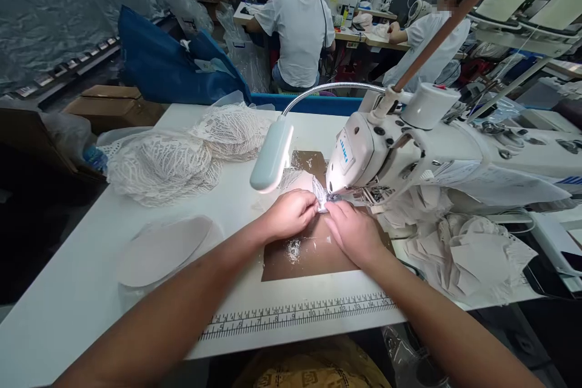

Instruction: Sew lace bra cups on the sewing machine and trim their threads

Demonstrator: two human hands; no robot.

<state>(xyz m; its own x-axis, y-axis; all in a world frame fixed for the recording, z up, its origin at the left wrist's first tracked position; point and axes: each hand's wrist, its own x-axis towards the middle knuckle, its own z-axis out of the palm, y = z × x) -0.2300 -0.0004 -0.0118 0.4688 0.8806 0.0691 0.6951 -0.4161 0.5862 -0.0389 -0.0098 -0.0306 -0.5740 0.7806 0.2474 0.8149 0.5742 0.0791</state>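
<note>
Right by the needle area of a white sewing machine (348, 148), my left hand (293, 212) pinches the edge of a piece of white lace fabric (319, 189). My right hand (354, 230) is on the other side of that edge, its fingertips pressed on the lace close to the presser foot. Part of the fabric lies behind my left hand, under the lamp. Brown tape-like sheeting (309, 254) covers the table beneath both hands. The needle itself is hidden by the machine head and my fingers.
A lamp (271, 154) on a bendy neck hangs left of the machine. White lace bundles (163, 163) lie at the left, with pale oval pieces (166, 251) nearer. Cut fabric pieces (477, 254) pile at the right. A printed ruler (300, 316) edges the table. Other people sit beyond.
</note>
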